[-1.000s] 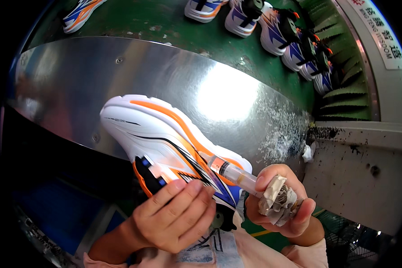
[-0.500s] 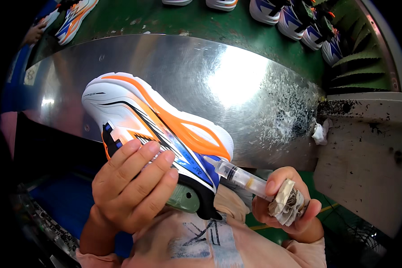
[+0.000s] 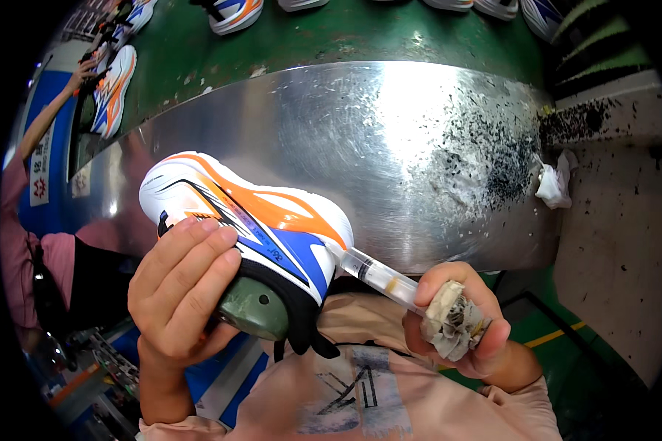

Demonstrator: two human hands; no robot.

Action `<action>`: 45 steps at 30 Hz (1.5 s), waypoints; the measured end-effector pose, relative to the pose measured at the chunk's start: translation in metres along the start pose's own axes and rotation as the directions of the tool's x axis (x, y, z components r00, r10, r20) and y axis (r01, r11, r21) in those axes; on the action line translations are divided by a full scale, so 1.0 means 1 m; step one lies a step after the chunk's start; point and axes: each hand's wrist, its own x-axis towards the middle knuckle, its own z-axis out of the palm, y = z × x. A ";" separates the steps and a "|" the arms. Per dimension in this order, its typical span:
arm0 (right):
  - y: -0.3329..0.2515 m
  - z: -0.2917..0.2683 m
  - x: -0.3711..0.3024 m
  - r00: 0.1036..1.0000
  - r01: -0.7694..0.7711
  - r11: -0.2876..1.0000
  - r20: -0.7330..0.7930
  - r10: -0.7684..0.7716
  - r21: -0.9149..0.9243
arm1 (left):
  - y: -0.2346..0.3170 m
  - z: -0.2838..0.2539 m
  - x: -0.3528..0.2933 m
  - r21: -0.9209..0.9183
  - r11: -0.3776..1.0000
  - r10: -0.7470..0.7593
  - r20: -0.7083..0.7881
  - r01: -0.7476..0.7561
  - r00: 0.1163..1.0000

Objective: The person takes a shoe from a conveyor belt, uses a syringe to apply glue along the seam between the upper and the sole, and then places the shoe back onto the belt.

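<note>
My left hand (image 3: 187,287) is closed round the upper of a white, orange and blue sports shoe (image 3: 272,213), which lies on its side with the sole facing away from me. A dark green shoe last (image 3: 256,307) fills the shoe's opening, and a black heel tab hangs beside it. My right hand (image 3: 489,298) grips a clear syringe (image 3: 382,279) and a crumpled greyish wad (image 3: 456,323) together. The syringe's tip meets the heel, close to the line between upper and sole. Whether fluid is coming out cannot be made out.
A metal ledge (image 3: 309,110) runs in front of me, spattered black at its right. Crumpled white tissue (image 3: 555,180) lies at that end. Several shoes stand on the green surface (image 3: 331,44) beyond. At far left, another person's arm (image 3: 48,121) reaches toward a shoe (image 3: 114,92).
My hands, the shoe and the syringe have shifted left in view, with the tip still at the heel. The view has turned, and more of the other person shows. Shoes beyond the ledge appear further left.
</note>
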 end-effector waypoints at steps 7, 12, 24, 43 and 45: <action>0.017 0.009 0.005 0.973 0.179 0.983 -0.154 -0.172 0.037 | -0.020 -0.003 0.040 -0.023 0.991 0.133 0.125 -0.131 0.983; 0.022 0.007 0.002 0.958 0.226 0.969 -0.202 -0.203 0.100 | -0.024 0.000 0.068 -0.009 0.965 0.257 0.212 -0.261 0.943; 0.016 0.018 -0.011 0.915 0.330 0.942 -0.265 -0.304 0.059 | 0.050 0.012 0.071 0.100 0.944 -0.325 0.106 0.315 0.940; 0.062 0.063 -0.005 0.777 0.547 0.800 -0.205 -0.595 -0.247 | 0.038 0.013 0.076 0.057 0.914 -0.398 -0.071 0.402 0.915; 0.046 0.036 -0.008 0.836 0.512 0.851 -0.296 -0.463 0.116 | 0.045 0.005 0.062 -0.164 0.832 -0.521 0.096 0.529 0.848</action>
